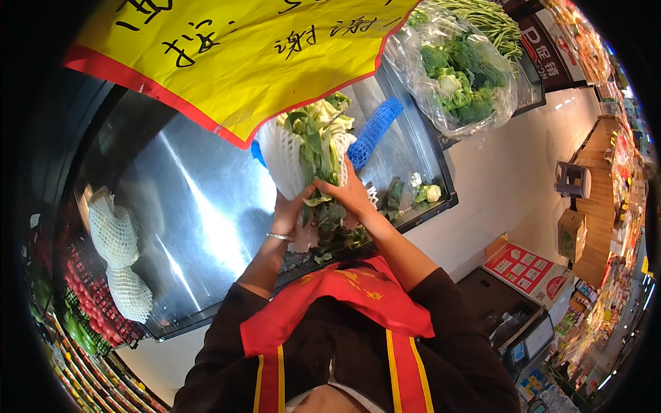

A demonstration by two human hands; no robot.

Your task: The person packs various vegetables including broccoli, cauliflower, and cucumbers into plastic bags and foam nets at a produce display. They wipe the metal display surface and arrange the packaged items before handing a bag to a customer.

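Observation:
My left hand (290, 209), with a silver bracelet at the wrist, grips the near left side of a bundle of leafy green vegetables (316, 142). My right hand (352, 190) closes around its right side, thumb across the stems. White foam netting (281, 155) lies along the bundle's left side, and more shows under my right fingers. A blue foam net sleeve (376, 133) rests just beyond my right hand. Loose leaves (335, 224) lie below both hands. A yellow sign (248, 67) with a red border and handwriting hangs over the far end, hiding part of the metal display tray (181, 206).
White foam net sleeves (116, 232) lie at the tray's left end, near red produce in a black crate (95, 304). Vegetable scraps (427, 193) sit in the right corner. Broccoli in a clear plastic bag (459, 77) stands beyond. A scale (532, 340) is at lower right.

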